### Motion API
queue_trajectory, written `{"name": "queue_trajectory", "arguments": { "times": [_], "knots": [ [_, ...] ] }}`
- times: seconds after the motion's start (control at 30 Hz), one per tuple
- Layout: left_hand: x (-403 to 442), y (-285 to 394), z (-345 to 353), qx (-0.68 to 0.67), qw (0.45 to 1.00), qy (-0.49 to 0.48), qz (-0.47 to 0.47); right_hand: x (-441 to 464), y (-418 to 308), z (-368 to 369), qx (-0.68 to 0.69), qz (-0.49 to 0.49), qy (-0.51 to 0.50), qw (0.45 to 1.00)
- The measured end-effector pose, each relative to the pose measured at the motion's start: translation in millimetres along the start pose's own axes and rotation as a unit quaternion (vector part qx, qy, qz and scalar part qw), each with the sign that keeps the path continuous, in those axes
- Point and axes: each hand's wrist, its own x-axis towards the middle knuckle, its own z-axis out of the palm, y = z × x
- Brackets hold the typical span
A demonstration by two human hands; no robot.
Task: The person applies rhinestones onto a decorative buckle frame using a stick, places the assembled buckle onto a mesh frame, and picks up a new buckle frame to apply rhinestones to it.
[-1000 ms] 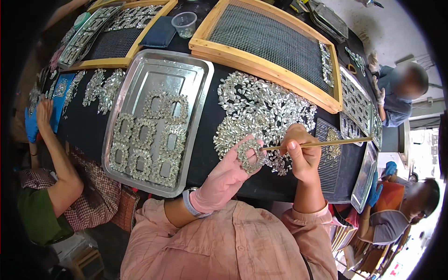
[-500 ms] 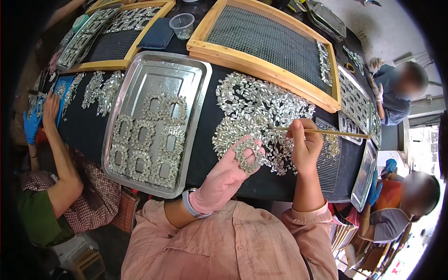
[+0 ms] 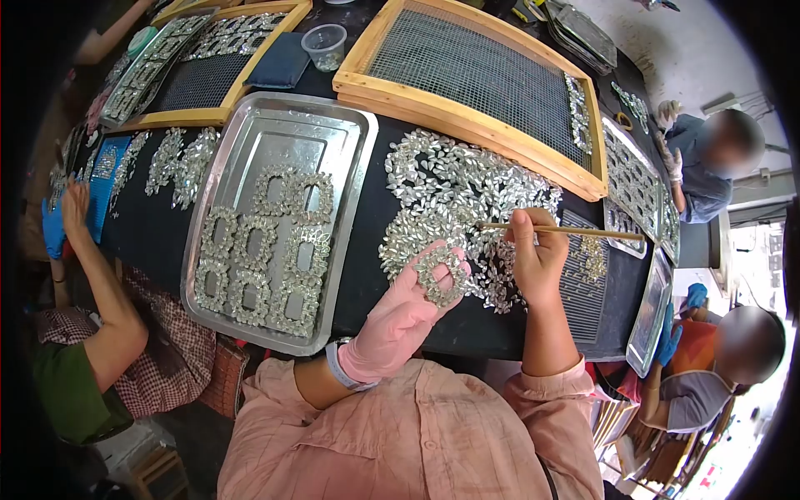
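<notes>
My left hand, in a pink glove, holds a square-ish frame studded with clear rhinestones by its edge. In my bare right hand is a thin wooden stick, pinched between thumb and fingers. Its tip points left over a wide heap of loose clear rhinestones on the black table. The tip is too small to tell whether a stone clings to it. To the left, a metal tray carries several similar rhinestone frames.
Behind the heap lies a wood-framed mesh screen. A grey ridged board with small golden pieces is at right. A clear plastic cup stands at the back. Co-workers sit left and right; one co-worker's hand works over a blue board.
My right hand and the stick have shifted slightly left and up. The rhinestone frame in my left hand has moved a little left. At far left, the co-worker's bare hand has moved.
</notes>
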Motion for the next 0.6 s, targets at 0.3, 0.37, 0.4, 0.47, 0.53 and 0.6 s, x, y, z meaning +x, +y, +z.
{"name": "queue_trajectory", "arguments": {
  "times": [0.3,0.37,0.4,0.47,0.53,0.6],
  "knots": [
    [-0.4,-0.4,0.9,0.023,1.0,0.01,0.008,-3.1,2.2,-4.0,0.053,-0.006,0.013,0.998],
    [-0.6,0.1,2.1,0.019,1.0,0.01,0.012,-6.1,-2.9,-6.4,0.071,-0.01,0.025,0.997],
    [-0.5,-0.3,1.7,0.016,1.0,0.008,0.015,-5.3,-7.4,-9.8,0.077,-0.044,0.0,0.996],
    [0.3,-1.4,0.2,0.01,1.0,0.004,0.02,-3.4,-13.9,-17.5,0.089,-0.112,-0.049,0.988],
    [0.7,-1.8,-0.1,0.01,1.0,0.004,0.021,-4.2,-15.8,-15.2,0.127,-0.165,-0.073,0.975],
    [0.1,-1.7,-0.3,0.011,1.0,0.006,0.022,-2.5,-20.6,-16.7,0.108,-0.224,-0.107,0.963]
  ]
}}
